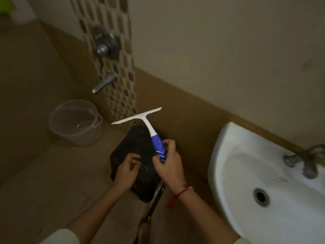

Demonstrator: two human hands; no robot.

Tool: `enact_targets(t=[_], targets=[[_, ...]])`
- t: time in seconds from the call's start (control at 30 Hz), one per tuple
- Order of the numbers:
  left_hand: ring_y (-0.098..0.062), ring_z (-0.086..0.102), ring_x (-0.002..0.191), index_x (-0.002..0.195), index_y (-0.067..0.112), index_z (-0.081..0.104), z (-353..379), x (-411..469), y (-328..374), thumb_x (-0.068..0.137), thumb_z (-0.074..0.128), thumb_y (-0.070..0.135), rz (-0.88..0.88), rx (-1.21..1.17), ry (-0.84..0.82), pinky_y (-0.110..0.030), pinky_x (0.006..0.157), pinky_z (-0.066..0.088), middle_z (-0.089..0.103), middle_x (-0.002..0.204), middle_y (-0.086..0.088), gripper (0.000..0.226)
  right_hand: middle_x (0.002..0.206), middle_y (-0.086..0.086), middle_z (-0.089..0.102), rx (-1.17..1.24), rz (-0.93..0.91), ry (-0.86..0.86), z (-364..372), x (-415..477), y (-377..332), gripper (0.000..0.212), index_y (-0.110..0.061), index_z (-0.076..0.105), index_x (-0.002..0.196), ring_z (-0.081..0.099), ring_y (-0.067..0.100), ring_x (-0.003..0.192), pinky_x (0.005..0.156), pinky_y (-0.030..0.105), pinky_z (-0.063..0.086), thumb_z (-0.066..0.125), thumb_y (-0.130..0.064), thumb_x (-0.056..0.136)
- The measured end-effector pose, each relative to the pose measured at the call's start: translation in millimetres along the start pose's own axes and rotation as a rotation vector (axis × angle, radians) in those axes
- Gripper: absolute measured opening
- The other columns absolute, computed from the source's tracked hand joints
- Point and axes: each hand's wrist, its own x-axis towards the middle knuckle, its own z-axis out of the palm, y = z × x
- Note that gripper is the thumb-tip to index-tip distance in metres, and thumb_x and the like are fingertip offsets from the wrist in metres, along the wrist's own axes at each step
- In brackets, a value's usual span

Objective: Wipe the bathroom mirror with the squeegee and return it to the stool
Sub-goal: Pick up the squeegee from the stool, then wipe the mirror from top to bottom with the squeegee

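From the head view, my right hand (167, 163) grips the squeegee (149, 131) by its blue handle, above the stool (126, 147), blade toward the far edge. My left hand (127, 170) is half curled and holds nothing. I think the blade could knock the wall or the bucket (75, 122) if swung. The sink (228, 138) blocks the right side; there is free room on the left.
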Motion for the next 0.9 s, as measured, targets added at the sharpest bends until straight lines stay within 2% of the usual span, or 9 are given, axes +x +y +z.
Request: enact_targets(t=[0.1,0.23,0.3,0.4,0.47,0.6,0.73,0.83,0.9], targets=[[0.001,0.06,0.084,0.093,0.039,0.054,4,-1,56,0.089,0.055,0.016,0.15,-0.007,-0.03,-0.022,0.074,0.047,0.063,0.088,0.007,0.024,0.1,-0.008,0.057,-0.002,-0.185,0.123,-57,-9,-38,0.04,-0.035,0.037,0.108,0.059,0.008,0.074,0.062,0.025,0.051,0.061,-0.021,0.078],[-0.005,0.063,0.087,0.093,0.033,0.059,17,-9,135,0.089,0.055,0.015,0.354,-0.035,-0.074,-0.027,0.076,0.05,0.066,0.091,0.007,0.019,0.098,-0.009,0.057,-0.027,-0.396,0.341,-132,-26,-84,0.041,-0.03,0.041,0.11,0.058,0.012,0.073,0.063,0.033,0.053,0.059,-0.019,0.075],[-0.009,0.062,0.084,0.091,0.025,0.06,27,-21,175,0.089,0.055,0.011,0.471,-0.053,-0.079,-0.029,0.074,0.05,0.066,0.087,0.005,0.015,0.094,-0.009,0.056,-0.048,-0.477,0.445,-169,-41,-100,0.041,-0.029,0.042,0.111,0.056,0.011,0.07,0.06,0.028,0.052,0.059,-0.02,0.075],[-0.003,0.06,0.077,0.087,0.021,0.06,43,-42,238,0.09,0.054,0.006,0.626,-0.081,-0.034,-0.018,0.066,0.045,0.064,0.081,0.006,0.017,0.091,-0.012,0.05,-0.068,-0.606,0.571,-220,-65,-118,0.04,-0.028,0.04,0.113,0.051,0.005,0.065,0.058,0.014,0.046,0.057,-0.022,0.077],[-0.002,0.061,0.079,0.089,0.019,0.061,52,-61,277,0.091,0.053,0.006,0.71,-0.143,-0.017,-0.014,0.067,0.046,0.065,0.083,0.004,0.015,0.091,-0.011,0.051,-0.063,-0.668,0.646,-253,-83,-126,0.039,-0.027,0.04,0.113,0.051,0.004,0.064,0.056,0.012,0.045,0.055,-0.025,0.077],[-0.013,0.063,0.085,0.094,0.007,0.058,67,-95,348,0.093,0.049,0.004,0.868,-0.208,-0.003,-0.034,0.074,0.051,0.065,0.088,-0.006,0.01,0.09,-0.005,0.056,-0.02,-0.75,0.794,-312,-115,-135,0.037,-0.023,0.043,0.114,0.055,-0.001,0.066,0.054,0.004,0.042,0.058,-0.026,0.079],[-0.013,0.063,0.084,0.085,0.026,0.057,76,-117,407,0.091,0.051,0.003,1.01,-0.239,0.125,-0.043,0.07,0.052,0.066,0.082,0.003,0.024,0.097,-0.011,0.058,0.062,-0.802,0.905,-367,-140,-145,0.043,-0.025,0.044,0.117,0.063,-0.002,0.073,0.054,0.003,0.045,0.066,-0.014,0.082],[-0.005,0.061,0.08,0.083,0.036,0.055,75,-120,440,0.091,0.052,0.009,1.102,-0.227,0.192,-0.044,0.061,0.053,0.063,0.082,0.015,0.028,0.104,-0.008,0.06,0.128,-0.826,0.964,-404,-157,-158,0.044,-0.031,0.041,0.118,0.066,0.002,0.075,0.052,0.01,0.051,0.065,-0.017,0.084],[-0.009,0.06,0.073,0.084,0.038,0.054,73,-114,463,0.091,0.051,0.011,1.145,-0.206,0.241,-0.041,0.057,0.053,0.062,0.081,0.017,0.028,0.107,-0.004,0.06,0.142,-0.847,1.01,-424,-161,-170,0.042,-0.03,0.042,0.118,0.066,0.005,0.074,0.051,0.011,0.05,0.064,-0.018,0.084]])
